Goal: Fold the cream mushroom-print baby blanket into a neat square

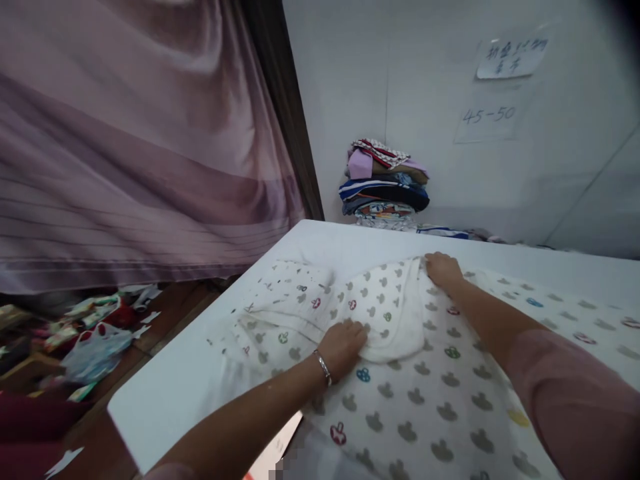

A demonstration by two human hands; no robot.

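A white cloth (415,393) printed with grey mushroom-like shapes and a few coloured ones lies across the table and hangs over its near edge. Part of it is folded over, showing a plain white border near the middle. My left hand (344,347), with a silver bracelet at the wrist, is closed on the cloth beside this border. Farther back and to the right, my right hand (443,270) pinches the cloth's far edge. Its fingertips are partly hidden by the hand.
Folded clothes (385,190) are stacked behind the white table (170,393), against a wall with paper signs (487,120). A pink curtain (150,133) hangs at the left. Plastic bags (100,350) lie below it.
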